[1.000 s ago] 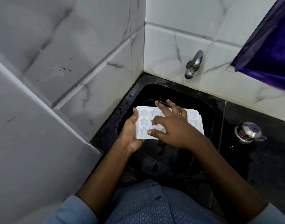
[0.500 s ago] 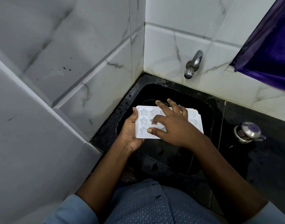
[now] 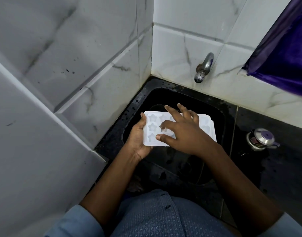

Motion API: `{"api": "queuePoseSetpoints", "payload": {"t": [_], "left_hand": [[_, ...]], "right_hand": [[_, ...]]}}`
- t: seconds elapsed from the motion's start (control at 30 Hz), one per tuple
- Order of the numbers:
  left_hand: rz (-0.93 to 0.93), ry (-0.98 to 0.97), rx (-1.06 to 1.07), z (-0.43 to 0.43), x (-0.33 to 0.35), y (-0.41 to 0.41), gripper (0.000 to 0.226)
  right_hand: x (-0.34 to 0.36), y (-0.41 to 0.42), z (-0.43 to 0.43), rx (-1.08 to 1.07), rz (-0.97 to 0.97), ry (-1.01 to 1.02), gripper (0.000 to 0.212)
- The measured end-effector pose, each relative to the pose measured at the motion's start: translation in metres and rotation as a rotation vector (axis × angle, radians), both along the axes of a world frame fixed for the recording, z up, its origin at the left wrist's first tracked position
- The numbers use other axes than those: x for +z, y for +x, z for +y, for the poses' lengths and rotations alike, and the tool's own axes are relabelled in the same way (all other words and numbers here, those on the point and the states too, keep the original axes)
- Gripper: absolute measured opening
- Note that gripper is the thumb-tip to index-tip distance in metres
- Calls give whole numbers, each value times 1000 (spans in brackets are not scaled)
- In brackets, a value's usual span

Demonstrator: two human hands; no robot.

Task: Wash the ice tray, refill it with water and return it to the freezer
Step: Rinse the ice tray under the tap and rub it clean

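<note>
A white ice tray (image 3: 152,127) with star-shaped and heart-shaped cells is held level over the black sink (image 3: 220,117). My left hand (image 3: 138,137) grips its left end, thumb on the top rim and fingers underneath. My right hand (image 3: 182,132) lies across the top of the tray with spread fingers. Its index finger is bent down into a middle cell and the thumb touches the near edge. The hand hides the middle cells. A metal tap (image 3: 204,67) juts from the tiled wall behind the sink, and no water runs from it.
White marble-look tiled walls (image 3: 78,65) close in on the left and at the back. A wet black counter (image 3: 275,168) lies to the right with a small steel lidded pot (image 3: 260,139) on it. A purple cloth (image 3: 283,53) hangs at the upper right.
The fingers of my right hand have shifted slightly over the tray's cells. The tray and my left hand stay almost in the same place.
</note>
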State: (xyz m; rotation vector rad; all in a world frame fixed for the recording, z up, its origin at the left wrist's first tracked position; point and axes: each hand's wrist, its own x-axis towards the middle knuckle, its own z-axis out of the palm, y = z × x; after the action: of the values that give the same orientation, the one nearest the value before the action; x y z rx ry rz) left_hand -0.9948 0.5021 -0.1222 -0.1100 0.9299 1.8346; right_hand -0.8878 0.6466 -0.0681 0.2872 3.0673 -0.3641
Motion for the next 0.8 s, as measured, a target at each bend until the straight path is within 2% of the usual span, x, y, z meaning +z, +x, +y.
{"api": "queuePoseSetpoints", "payload": {"t": [0.17,0.4,0.67,0.8], "left_hand": [[-14,23,8,-2,0,0,76],[10,20,49,-3,3,2,73],[-10,26,62,-8,-5,-3,77],[-3,24,67,-8,-5,-4,74]], "right_hand": [[0,2,-1,7,-12,-30,73],[-2,7,10,-82,111,-52,67],[3,16,12,-88,-13,-20,72],[3,14,6,-68,-3,-14,72]]}}
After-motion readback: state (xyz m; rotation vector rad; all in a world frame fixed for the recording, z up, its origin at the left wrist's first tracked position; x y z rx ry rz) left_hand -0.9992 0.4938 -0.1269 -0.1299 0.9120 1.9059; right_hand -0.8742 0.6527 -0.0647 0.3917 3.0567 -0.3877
